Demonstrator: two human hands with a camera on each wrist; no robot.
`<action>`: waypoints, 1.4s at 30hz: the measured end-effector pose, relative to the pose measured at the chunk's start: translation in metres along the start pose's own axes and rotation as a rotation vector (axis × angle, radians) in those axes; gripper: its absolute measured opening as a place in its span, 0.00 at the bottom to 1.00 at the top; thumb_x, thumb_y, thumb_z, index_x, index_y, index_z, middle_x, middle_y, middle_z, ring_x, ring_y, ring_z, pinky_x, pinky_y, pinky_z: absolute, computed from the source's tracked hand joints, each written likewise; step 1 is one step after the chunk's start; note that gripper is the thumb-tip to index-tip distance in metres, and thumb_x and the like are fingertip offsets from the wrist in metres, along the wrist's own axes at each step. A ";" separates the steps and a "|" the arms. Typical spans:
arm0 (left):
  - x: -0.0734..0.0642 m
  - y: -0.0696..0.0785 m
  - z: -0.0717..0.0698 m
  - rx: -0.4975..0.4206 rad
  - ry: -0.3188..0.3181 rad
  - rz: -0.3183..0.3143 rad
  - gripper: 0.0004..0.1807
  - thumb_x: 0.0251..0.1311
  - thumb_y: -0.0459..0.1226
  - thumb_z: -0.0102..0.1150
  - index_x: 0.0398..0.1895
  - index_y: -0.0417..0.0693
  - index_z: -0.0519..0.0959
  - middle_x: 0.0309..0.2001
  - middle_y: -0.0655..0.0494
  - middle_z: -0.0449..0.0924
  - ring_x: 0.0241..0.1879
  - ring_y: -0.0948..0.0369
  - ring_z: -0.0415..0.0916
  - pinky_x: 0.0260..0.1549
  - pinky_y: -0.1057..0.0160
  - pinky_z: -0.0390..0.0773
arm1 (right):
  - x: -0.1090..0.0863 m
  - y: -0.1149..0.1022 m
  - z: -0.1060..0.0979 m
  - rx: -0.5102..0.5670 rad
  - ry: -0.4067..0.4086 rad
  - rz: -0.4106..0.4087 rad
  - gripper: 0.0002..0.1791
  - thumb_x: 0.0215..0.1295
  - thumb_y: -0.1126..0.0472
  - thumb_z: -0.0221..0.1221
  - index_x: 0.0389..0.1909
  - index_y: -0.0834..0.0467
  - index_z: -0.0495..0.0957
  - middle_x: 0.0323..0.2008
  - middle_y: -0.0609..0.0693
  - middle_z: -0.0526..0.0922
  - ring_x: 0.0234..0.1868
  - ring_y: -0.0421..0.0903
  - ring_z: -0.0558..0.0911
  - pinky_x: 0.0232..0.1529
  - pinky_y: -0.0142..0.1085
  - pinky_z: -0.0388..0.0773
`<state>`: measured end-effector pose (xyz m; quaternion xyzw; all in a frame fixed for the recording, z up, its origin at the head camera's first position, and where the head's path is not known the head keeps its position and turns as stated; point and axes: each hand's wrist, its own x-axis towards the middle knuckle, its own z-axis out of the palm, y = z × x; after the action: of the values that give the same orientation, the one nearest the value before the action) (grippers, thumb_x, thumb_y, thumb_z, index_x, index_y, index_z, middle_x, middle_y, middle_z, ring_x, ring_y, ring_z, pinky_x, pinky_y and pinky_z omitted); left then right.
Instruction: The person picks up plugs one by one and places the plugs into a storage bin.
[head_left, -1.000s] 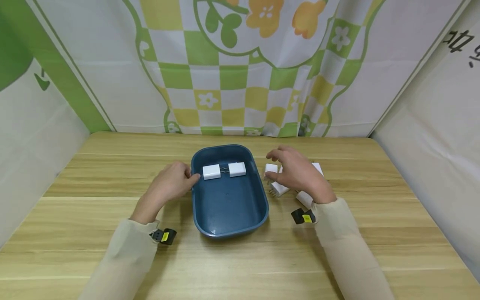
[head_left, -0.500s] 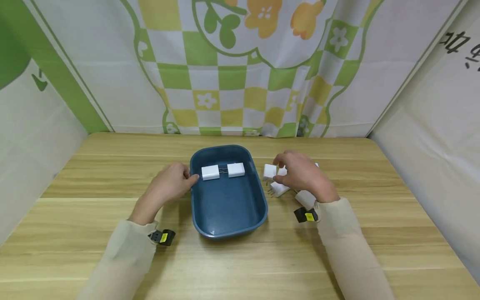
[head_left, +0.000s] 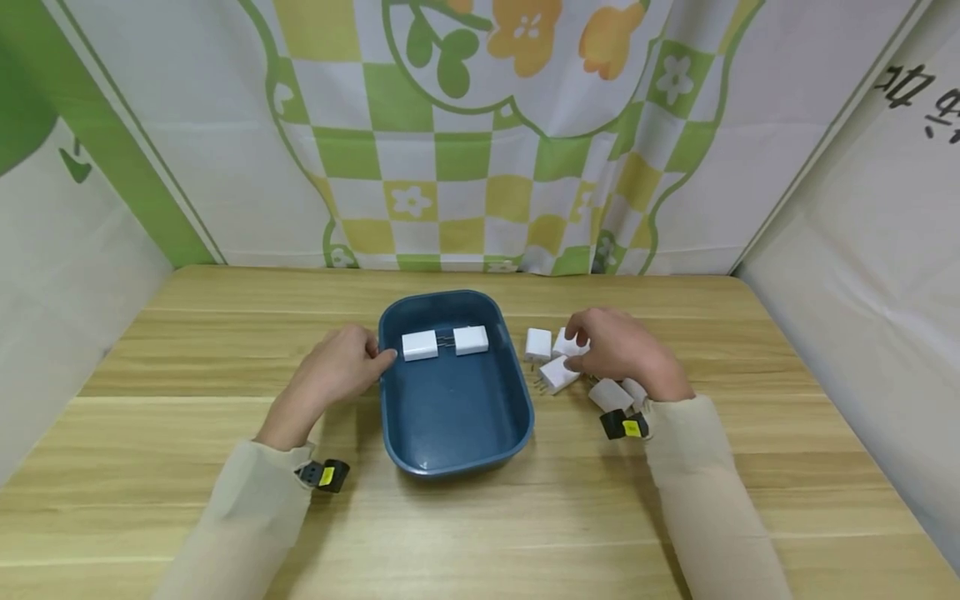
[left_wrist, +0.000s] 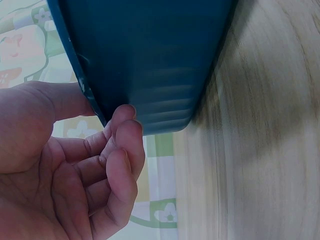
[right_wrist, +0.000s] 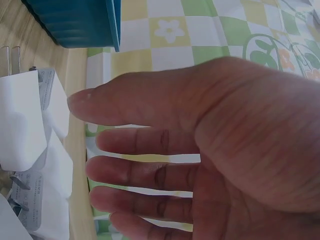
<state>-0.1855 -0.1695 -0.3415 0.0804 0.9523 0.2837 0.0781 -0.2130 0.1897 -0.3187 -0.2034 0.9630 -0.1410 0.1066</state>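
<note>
A dark blue plastic tub (head_left: 457, 417) stands on the table, with two white plug adapters inside it, a left one (head_left: 419, 345) and a right one (head_left: 471, 340), prongs facing each other. My left hand (head_left: 343, 363) holds the tub's left rim, thumb over the edge and curled fingers against the outer wall (left_wrist: 150, 65). To the right of the tub lie several more white plug adapters (head_left: 537, 343). My right hand (head_left: 626, 350) hovers low over this group, fingers loosely extended and holding nothing. In the right wrist view the thumb is close to an adapter (right_wrist: 55, 102).
The wooden table (head_left: 225, 375) reaches back to a green and yellow checked curtain (head_left: 465, 183). Pale cloth walls (head_left: 847, 275) close off the sides. A black wrist camera (head_left: 322, 476) sits on each cuff.
My right hand has shifted a little to the right over the adapters, uncovering more of them. My left hand keeps its hold on the tub's rim.
</note>
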 end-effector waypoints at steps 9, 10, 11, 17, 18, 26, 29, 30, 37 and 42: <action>0.001 0.000 0.004 -0.011 0.006 -0.008 0.22 0.71 0.41 0.56 0.16 0.46 0.72 0.18 0.55 0.71 0.18 0.60 0.66 0.18 0.64 0.63 | -0.001 -0.001 -0.002 -0.009 0.004 -0.003 0.21 0.62 0.58 0.69 0.53 0.64 0.81 0.46 0.59 0.83 0.48 0.56 0.81 0.50 0.50 0.77; 0.001 0.000 0.004 -0.012 0.008 -0.008 0.22 0.71 0.41 0.56 0.16 0.46 0.72 0.17 0.55 0.71 0.18 0.59 0.66 0.18 0.64 0.63 | -0.002 -0.001 -0.002 -0.014 0.003 -0.008 0.20 0.62 0.58 0.69 0.53 0.63 0.81 0.46 0.58 0.84 0.48 0.56 0.81 0.49 0.50 0.78; 0.001 0.000 0.004 -0.012 0.009 -0.008 0.22 0.71 0.41 0.56 0.16 0.46 0.71 0.17 0.55 0.71 0.18 0.60 0.66 0.18 0.64 0.63 | -0.003 -0.001 -0.001 -0.020 0.001 -0.013 0.20 0.62 0.58 0.69 0.52 0.63 0.81 0.46 0.58 0.84 0.48 0.56 0.82 0.49 0.50 0.78; 0.001 0.000 0.003 -0.004 0.014 -0.002 0.23 0.71 0.41 0.56 0.15 0.47 0.70 0.16 0.55 0.70 0.17 0.60 0.65 0.17 0.64 0.62 | -0.010 0.007 0.005 -0.053 0.012 -0.047 0.21 0.60 0.57 0.71 0.51 0.64 0.81 0.43 0.58 0.85 0.46 0.55 0.83 0.48 0.51 0.78; 0.001 0.000 0.003 -0.003 0.014 -0.001 0.23 0.71 0.41 0.56 0.15 0.47 0.70 0.16 0.55 0.70 0.17 0.60 0.65 0.17 0.64 0.62 | -0.011 0.008 0.006 -0.053 0.016 -0.050 0.21 0.60 0.57 0.71 0.50 0.65 0.81 0.43 0.58 0.85 0.46 0.55 0.83 0.48 0.51 0.78; 0.001 0.000 0.003 0.004 0.012 -0.006 0.23 0.71 0.41 0.56 0.15 0.47 0.70 0.16 0.55 0.69 0.17 0.60 0.65 0.17 0.65 0.62 | -0.022 0.016 0.012 -0.033 0.016 -0.011 0.24 0.59 0.56 0.72 0.52 0.65 0.81 0.41 0.56 0.85 0.43 0.53 0.83 0.44 0.49 0.79; 0.001 0.000 0.003 0.004 0.011 -0.009 0.23 0.71 0.41 0.56 0.15 0.48 0.69 0.16 0.56 0.68 0.16 0.60 0.64 0.17 0.65 0.61 | -0.025 0.018 0.014 -0.045 0.014 0.003 0.26 0.57 0.53 0.74 0.52 0.65 0.81 0.39 0.54 0.84 0.40 0.50 0.82 0.42 0.47 0.79; 0.001 0.000 0.003 0.005 0.012 -0.009 0.23 0.71 0.41 0.56 0.15 0.48 0.69 0.16 0.56 0.68 0.16 0.60 0.64 0.17 0.65 0.61 | -0.026 0.018 0.014 -0.046 0.013 0.008 0.27 0.57 0.53 0.74 0.52 0.65 0.81 0.38 0.53 0.84 0.39 0.49 0.82 0.42 0.47 0.79; 0.000 0.000 0.002 0.004 0.014 -0.013 0.23 0.71 0.41 0.56 0.15 0.48 0.69 0.16 0.56 0.68 0.17 0.60 0.65 0.17 0.65 0.62 | -0.029 0.019 0.015 -0.054 -0.006 0.046 0.26 0.55 0.52 0.75 0.49 0.64 0.81 0.37 0.52 0.83 0.38 0.48 0.81 0.42 0.48 0.78; 0.000 0.000 0.001 -0.001 0.012 -0.015 0.22 0.71 0.41 0.56 0.15 0.47 0.69 0.16 0.56 0.68 0.17 0.60 0.65 0.18 0.65 0.62 | -0.029 0.019 0.015 -0.077 -0.033 0.070 0.26 0.53 0.51 0.76 0.47 0.62 0.82 0.37 0.51 0.83 0.38 0.47 0.81 0.41 0.47 0.78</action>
<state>-0.1850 -0.1693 -0.3427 0.0716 0.9533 0.2840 0.0743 -0.1903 0.2149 -0.3347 -0.1760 0.9723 -0.0968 0.1193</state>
